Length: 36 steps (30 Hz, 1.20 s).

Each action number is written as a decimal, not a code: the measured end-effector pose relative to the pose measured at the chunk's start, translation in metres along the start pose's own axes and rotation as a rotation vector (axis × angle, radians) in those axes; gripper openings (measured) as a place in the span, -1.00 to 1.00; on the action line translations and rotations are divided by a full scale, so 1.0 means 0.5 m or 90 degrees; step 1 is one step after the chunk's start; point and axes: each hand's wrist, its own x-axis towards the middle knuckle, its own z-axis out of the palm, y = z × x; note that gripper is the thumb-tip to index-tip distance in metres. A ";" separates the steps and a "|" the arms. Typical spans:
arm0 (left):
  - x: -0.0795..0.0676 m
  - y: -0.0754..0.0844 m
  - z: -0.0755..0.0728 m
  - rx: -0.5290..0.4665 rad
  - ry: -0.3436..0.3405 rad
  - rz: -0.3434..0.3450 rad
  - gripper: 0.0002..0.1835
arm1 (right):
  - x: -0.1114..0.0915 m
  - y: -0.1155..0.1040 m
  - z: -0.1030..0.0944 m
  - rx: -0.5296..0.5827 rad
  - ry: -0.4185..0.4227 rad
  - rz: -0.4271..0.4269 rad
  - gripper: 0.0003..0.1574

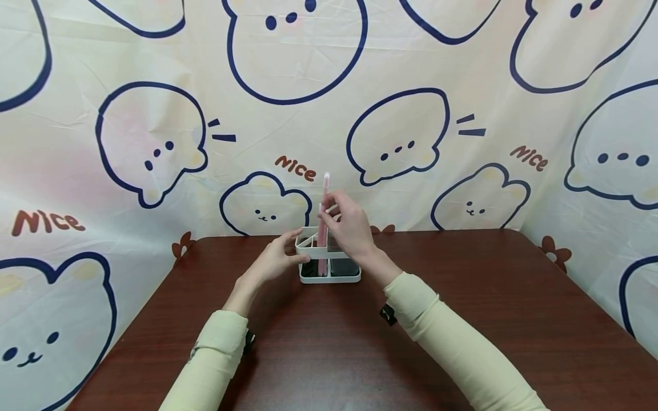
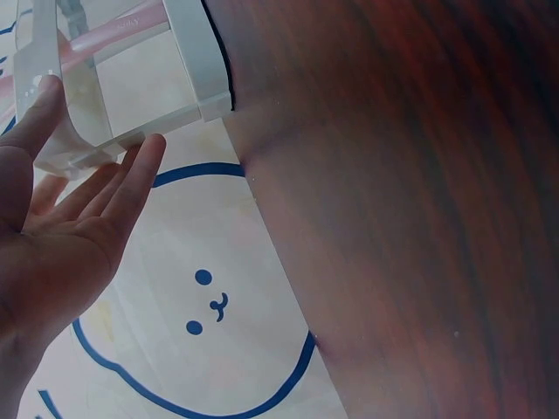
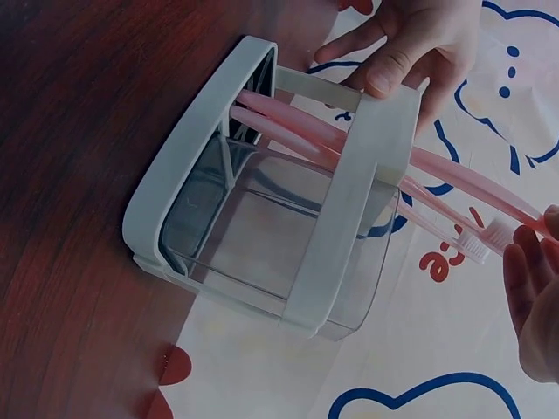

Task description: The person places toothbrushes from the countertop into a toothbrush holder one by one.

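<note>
A pale grey toothbrush holder [image 1: 335, 279] with an upper and a lower frame stands at the far side of the table. My left hand [image 1: 271, 258] grips its upper frame from the left, thumb in front and fingers behind. With my right hand [image 1: 348, 224] I pinch a pink toothbrush [image 3: 476, 190] near its upper end. Its lower part passes down through the upper frame. Two other pink toothbrushes stand beside it, their white bristle heads [image 3: 472, 247] below my fingertips in the right wrist view. A clear cup [image 3: 354, 301] sits in the holder's right side.
The dark brown wooden table [image 1: 329, 348] extends in front of the holder and to both sides. Right behind its far edge hangs a cream cloth [image 1: 329, 131] printed with blue bear outlines.
</note>
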 end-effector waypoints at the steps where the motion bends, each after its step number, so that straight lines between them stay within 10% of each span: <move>1: 0.000 0.000 0.000 -0.002 0.000 0.000 -0.13 | 0.000 0.001 0.001 -0.003 -0.002 0.000 -0.76; 36: 0.002 0.003 0.000 -0.008 0.003 -0.005 -0.15 | -0.035 0.031 0.036 -0.006 -0.051 0.073 -0.67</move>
